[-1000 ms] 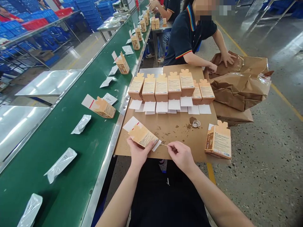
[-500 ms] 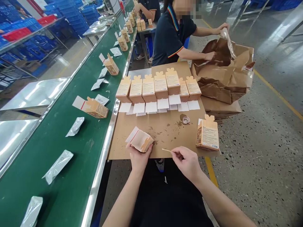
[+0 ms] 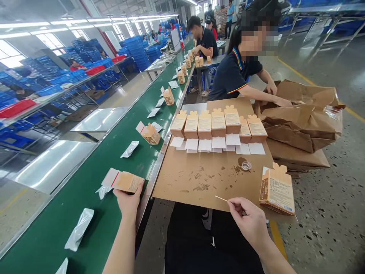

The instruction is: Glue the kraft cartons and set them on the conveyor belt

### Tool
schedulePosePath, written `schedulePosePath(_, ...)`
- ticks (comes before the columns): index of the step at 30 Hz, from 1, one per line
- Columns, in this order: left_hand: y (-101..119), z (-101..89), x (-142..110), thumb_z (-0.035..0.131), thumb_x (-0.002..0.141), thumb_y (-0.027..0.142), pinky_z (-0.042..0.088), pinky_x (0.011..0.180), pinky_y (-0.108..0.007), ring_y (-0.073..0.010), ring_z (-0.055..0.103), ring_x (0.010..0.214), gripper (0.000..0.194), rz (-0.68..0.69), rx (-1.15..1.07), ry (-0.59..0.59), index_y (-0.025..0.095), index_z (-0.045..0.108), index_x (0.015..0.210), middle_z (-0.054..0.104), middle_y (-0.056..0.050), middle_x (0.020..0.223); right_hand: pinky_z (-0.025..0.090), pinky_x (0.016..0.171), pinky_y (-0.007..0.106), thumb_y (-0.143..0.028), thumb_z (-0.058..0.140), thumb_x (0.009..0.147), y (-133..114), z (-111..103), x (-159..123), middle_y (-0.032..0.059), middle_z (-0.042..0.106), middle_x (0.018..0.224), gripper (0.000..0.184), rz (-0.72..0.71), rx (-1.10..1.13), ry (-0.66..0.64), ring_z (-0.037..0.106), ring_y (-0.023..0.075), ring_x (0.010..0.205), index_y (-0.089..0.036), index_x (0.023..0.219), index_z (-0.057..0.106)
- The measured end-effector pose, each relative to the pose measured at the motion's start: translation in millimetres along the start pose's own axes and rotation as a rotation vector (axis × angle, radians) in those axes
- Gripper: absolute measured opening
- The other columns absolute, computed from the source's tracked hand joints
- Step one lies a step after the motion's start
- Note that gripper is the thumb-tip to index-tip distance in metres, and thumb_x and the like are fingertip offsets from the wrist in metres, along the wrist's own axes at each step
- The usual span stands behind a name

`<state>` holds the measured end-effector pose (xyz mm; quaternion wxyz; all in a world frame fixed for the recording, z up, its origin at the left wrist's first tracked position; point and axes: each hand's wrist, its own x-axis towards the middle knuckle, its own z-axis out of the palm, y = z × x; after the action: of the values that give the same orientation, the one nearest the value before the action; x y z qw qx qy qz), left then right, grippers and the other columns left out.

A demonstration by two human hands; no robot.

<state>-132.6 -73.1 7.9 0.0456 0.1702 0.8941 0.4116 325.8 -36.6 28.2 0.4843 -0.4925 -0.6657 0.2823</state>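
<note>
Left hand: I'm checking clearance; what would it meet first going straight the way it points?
Beyond its carton, the left hand would probably meet the silver pouch on the green belt, unless it passes above; depth is unclear.

A row of cartons (image 3: 204, 123) lies across the far half of the bench (image 3: 182, 182); a small dish (image 3: 246, 166) sits before its right end, a lone carton (image 3: 277, 190) nearer right, the conveyor (image 3: 108, 205) along the left.
</note>
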Motion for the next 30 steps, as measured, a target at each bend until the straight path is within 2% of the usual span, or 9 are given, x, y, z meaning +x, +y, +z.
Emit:
schedulePosePath(8,14.5,22.4,29.8,0.105,0.069,0.044,0.060,0.123,-0.070,-0.0489,0.075,0.142,0.096,-0.006,-0.045,-0.050,0.021,0.054,0.147,0.077,-0.022,0.142,0.063,0.048,0.027,-0.027,0.074,0.105,-8.8,18.3,23.2,-0.0013,0.078,0.067,0.022,-0.151,0.021,-0.044,0.069,0.0176,0.049,-0.028,0.084,0.081)
schedulePosePath(11,0.9,17.8,18.2,0.109,0.065,0.043,0.053,0.133,-0.065,-0.0453,0.068,0.153,0.113,0.090,-0.148,-0.012,0.019,0.051,0.159,0.071,-0.023,0.153,0.062,0.047,0.026,-0.025,0.074,0.105,-10.1,12.7,22.4,-0.0020,0.078,0.069,0.021,-0.170,0.020,-0.044,0.070,0.0174,0.049,-0.029,0.086,0.080)
schedulePosePath(13,-15.3,12.5,-1.4,0.107,0.065,0.046,0.054,0.132,-0.063,-0.0429,0.066,0.153,0.115,0.189,-0.216,0.122,0.019,0.050,0.161,0.067,-0.022,0.154,0.061,0.046,0.027,-0.025,0.075,0.105,-10.3,5.0,18.5,-0.0027,0.078,0.069,0.020,-0.165,0.005,-0.025,0.070,0.0179,0.048,-0.030,0.086,0.080)
schedulePosePath(17,-14.2,16.1,-36.7,0.096,0.078,0.050,0.066,0.110,-0.055,-0.0294,0.075,0.112,0.069,0.453,-0.431,0.357,0.021,0.064,0.132,0.066,-0.010,0.127,0.061,0.043,0.029,-0.027,0.077,0.102,-10.8,-7.3,8.3,-0.0030,0.078,0.067,0.017,-0.125,-0.019,0.037,0.071,0.0197,0.046,-0.032,0.087,0.080)
schedulePosePath(19,25.9,33.1,-34.5,0.089,0.087,0.051,0.067,0.103,-0.048,-0.0245,0.073,0.101,0.049,0.524,-0.529,0.224,0.022,0.067,0.120,0.066,-0.007,0.117,0.061,0.042,0.029,-0.027,0.077,0.101,-12.0,-9.0,5.5,-0.0028,0.078,0.067,0.016,-0.105,-0.015,0.060,0.071,0.0204,0.045,-0.033,0.087,0.080)
schedulePosePath(21,90.5,60.7,-17.2,0.083,0.093,0.053,0.064,0.105,-0.044,-0.0254,0.074,0.108,0.046,0.520,-0.536,-0.030,0.022,0.071,0.124,0.070,-0.008,0.119,0.060,0.041,0.029,-0.025,0.077,0.100,-14.6,-9.3,5.4,-0.0033,0.077,0.066,0.017,-0.099,-0.005,0.078,0.070,0.0202,0.044,-0.034,0.086,0.080)
schedulePosePath(25,223.2,126.9,27.4,0.072,0.098,0.055,0.058,0.114,-0.041,-0.0301,0.074,0.129,0.046,0.358,-0.237,-0.458,0.019,0.078,0.126,0.080,-0.013,0.129,0.061,0.042,0.029,-0.023,0.075,0.101,-24.6,-15.3,8.7,-0.0035,0.076,0.065,0.019,-0.128,-0.021,0.107,0.069,0.0201,0.044,-0.034,0.086,0.079)
schedulePosePath(27,260.8,152.8,38.4,0.077,0.095,0.055,0.059,0.110,-0.043,-0.0359,0.076,0.130,0.041,0.306,-0.161,-0.540,0.019,0.081,0.115,0.083,-0.015,0.120,0.062,0.043,0.029,-0.021,0.075,0.101,-29.9,-23.4,10.1,-0.0035,0.077,0.066,0.019,-0.142,-0.053,0.139,0.071,0.0201,0.045,-0.034,0.088,0.080)
schedulePosePath(30,279.4,170.8,40.8,0.081,0.091,0.047,0.061,0.105,-0.048,-0.0433,0.079,0.126,0.027,0.248,-0.095,-0.592,0.020,0.080,0.094,0.084,-0.020,0.107,0.064,0.046,0.027,-0.021,0.075,0.102,-33.3,-41.0,13.4,-0.0041,0.080,0.069,0.017,-0.171,-0.127,0.209,0.073,0.0187,0.047,-0.034,0.091,0.081)
